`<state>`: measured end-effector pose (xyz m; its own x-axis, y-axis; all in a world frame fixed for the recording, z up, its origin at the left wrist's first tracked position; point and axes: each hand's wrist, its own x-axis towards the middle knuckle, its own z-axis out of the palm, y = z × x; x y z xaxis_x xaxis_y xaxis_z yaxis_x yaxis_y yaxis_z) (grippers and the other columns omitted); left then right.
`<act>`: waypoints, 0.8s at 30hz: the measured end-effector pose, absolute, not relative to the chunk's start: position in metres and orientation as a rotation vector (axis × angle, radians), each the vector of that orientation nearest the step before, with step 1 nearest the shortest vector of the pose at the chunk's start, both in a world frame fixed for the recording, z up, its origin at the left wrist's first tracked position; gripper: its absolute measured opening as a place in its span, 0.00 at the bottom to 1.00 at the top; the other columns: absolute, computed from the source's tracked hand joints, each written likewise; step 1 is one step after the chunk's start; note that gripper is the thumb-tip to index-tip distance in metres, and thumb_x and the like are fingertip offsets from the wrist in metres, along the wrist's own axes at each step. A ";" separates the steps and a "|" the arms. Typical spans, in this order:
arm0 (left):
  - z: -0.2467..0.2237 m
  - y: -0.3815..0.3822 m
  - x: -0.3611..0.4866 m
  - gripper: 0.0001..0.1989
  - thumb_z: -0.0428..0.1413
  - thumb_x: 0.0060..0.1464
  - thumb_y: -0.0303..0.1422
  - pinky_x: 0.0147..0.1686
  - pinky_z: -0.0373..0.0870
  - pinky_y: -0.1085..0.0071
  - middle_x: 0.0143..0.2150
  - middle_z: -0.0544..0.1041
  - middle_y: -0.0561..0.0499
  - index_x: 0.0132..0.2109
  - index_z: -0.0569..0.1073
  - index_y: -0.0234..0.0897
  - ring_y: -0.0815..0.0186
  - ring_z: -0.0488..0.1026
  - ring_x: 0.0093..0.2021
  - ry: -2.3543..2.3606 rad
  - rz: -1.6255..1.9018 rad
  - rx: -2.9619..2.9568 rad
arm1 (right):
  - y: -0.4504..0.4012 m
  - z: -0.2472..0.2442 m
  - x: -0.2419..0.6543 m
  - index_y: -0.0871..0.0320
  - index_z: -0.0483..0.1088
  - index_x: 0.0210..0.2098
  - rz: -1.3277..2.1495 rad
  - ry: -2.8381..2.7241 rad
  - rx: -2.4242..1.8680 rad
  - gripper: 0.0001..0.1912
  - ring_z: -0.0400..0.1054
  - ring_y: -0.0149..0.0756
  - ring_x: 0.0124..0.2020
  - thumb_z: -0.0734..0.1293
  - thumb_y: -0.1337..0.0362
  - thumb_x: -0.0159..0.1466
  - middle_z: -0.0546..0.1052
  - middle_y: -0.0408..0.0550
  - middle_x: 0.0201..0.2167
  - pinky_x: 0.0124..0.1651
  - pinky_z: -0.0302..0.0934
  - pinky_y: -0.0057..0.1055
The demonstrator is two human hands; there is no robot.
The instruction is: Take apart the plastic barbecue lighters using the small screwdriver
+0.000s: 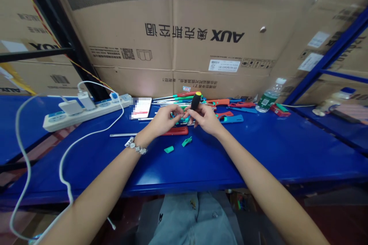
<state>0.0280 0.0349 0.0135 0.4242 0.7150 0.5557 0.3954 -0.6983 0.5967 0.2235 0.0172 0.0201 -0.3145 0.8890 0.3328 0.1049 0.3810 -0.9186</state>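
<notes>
My right hand (206,119) is closed around the lower part of a screwdriver (196,100), whose black handle with a yellow end cap points up. Close beside it, my left hand (168,118) has its fingertips pinched together; what they hold is too small and covered to make out. Under and behind both hands lie several long-nozzle lighters, among them an orange one (220,102) and a blue one (234,119). A red lighter (178,131) with a metal tube lies in front of my left hand. Two small green plastic pieces (169,149) rest nearer the table's front edge.
On the blue table (276,149) a white power strip (86,113) with chargers and cables stands at left, beside a phone (142,108). A water bottle (270,95) and a small red box (280,110) are at right. A large cardboard box (172,53) rises behind.
</notes>
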 end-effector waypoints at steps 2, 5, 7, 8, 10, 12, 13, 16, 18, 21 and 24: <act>0.007 0.033 0.025 0.04 0.58 0.59 0.31 0.39 0.71 0.66 0.35 0.79 0.49 0.37 0.77 0.37 0.64 0.76 0.35 0.892 0.921 2.420 | 0.018 0.021 0.224 0.55 0.68 0.41 1.014 -1.615 -0.867 0.27 0.70 0.35 0.24 0.70 0.39 0.57 0.80 0.48 0.33 0.22 0.64 0.31; 0.003 0.031 0.026 0.05 0.58 0.60 0.31 0.43 0.72 0.63 0.38 0.80 0.47 0.39 0.79 0.39 0.61 0.77 0.39 0.881 0.785 2.518 | 0.018 0.021 0.228 0.54 0.66 0.37 0.994 -1.510 -0.868 0.28 0.70 0.35 0.21 0.71 0.36 0.56 0.79 0.46 0.28 0.21 0.63 0.31; 0.003 0.031 0.028 0.06 0.58 0.61 0.32 0.43 0.71 0.62 0.39 0.80 0.46 0.39 0.80 0.39 0.60 0.77 0.40 0.873 0.748 2.566 | 0.016 0.019 0.232 0.53 0.64 0.35 0.983 -1.493 -0.918 0.28 0.68 0.35 0.18 0.70 0.36 0.56 0.77 0.44 0.23 0.19 0.60 0.32; 0.003 0.031 0.029 0.07 0.57 0.61 0.32 0.43 0.71 0.63 0.38 0.80 0.46 0.39 0.80 0.39 0.61 0.76 0.40 0.866 0.731 2.583 | 0.014 0.017 0.235 0.53 0.64 0.34 0.969 -1.502 -0.961 0.26 0.66 0.34 0.15 0.70 0.37 0.57 0.75 0.42 0.21 0.19 0.58 0.32; 0.003 0.032 0.029 0.08 0.56 0.61 0.31 0.42 0.71 0.63 0.38 0.80 0.46 0.39 0.81 0.39 0.61 0.76 0.39 0.860 0.702 2.612 | 0.010 0.011 0.242 0.53 0.63 0.33 0.915 -1.556 -1.075 0.23 0.62 0.33 0.13 0.69 0.40 0.61 0.73 0.40 0.17 0.18 0.55 0.31; 0.003 0.034 0.030 0.08 0.56 0.61 0.30 0.41 0.70 0.65 0.37 0.80 0.47 0.39 0.80 0.38 0.62 0.75 0.37 0.869 0.684 2.642 | 0.006 0.004 0.249 0.53 0.64 0.31 0.820 -1.644 -1.207 0.19 0.61 0.33 0.13 0.67 0.45 0.63 0.70 0.39 0.14 0.20 0.54 0.31; 0.002 0.035 0.030 0.08 0.55 0.61 0.29 0.40 0.70 0.65 0.37 0.80 0.47 0.38 0.80 0.38 0.63 0.75 0.36 0.874 0.673 2.659 | 0.005 0.001 0.252 0.54 0.64 0.29 0.753 -1.694 -1.278 0.18 0.62 0.34 0.14 0.67 0.47 0.64 0.68 0.38 0.13 0.21 0.54 0.31; 0.001 0.038 0.032 0.08 0.55 0.61 0.29 0.38 0.69 0.66 0.35 0.79 0.47 0.36 0.78 0.37 0.63 0.74 0.35 0.901 0.629 2.697 | 0.003 -0.006 0.257 0.54 0.64 0.25 0.526 -1.817 -1.479 0.17 0.63 0.34 0.17 0.69 0.52 0.63 0.66 0.39 0.13 0.24 0.51 0.30; -0.001 0.039 0.034 0.08 0.55 0.61 0.29 0.38 0.69 0.66 0.35 0.79 0.47 0.35 0.78 0.37 0.62 0.74 0.35 0.925 0.613 2.699 | 0.003 -0.009 0.257 0.55 0.65 0.25 0.397 -1.856 -1.586 0.16 0.64 0.35 0.19 0.68 0.54 0.63 0.68 0.41 0.15 0.25 0.50 0.31; -0.002 0.036 0.035 0.07 0.54 0.60 0.27 0.36 0.69 0.66 0.35 0.78 0.47 0.36 0.77 0.37 0.63 0.74 0.34 0.976 0.621 2.685 | 0.003 -0.011 0.253 0.55 0.68 0.30 0.248 -1.893 -1.682 0.11 0.68 0.38 0.24 0.68 0.57 0.64 0.73 0.44 0.20 0.28 0.52 0.31; -0.002 0.033 0.034 0.06 0.54 0.59 0.26 0.34 0.68 0.67 0.36 0.78 0.47 0.37 0.76 0.37 0.64 0.73 0.32 1.010 0.621 2.679 | 0.003 -0.013 0.248 0.56 0.70 0.35 0.133 -1.948 -1.731 0.08 0.73 0.43 0.29 0.67 0.58 0.65 0.76 0.48 0.24 0.30 0.54 0.32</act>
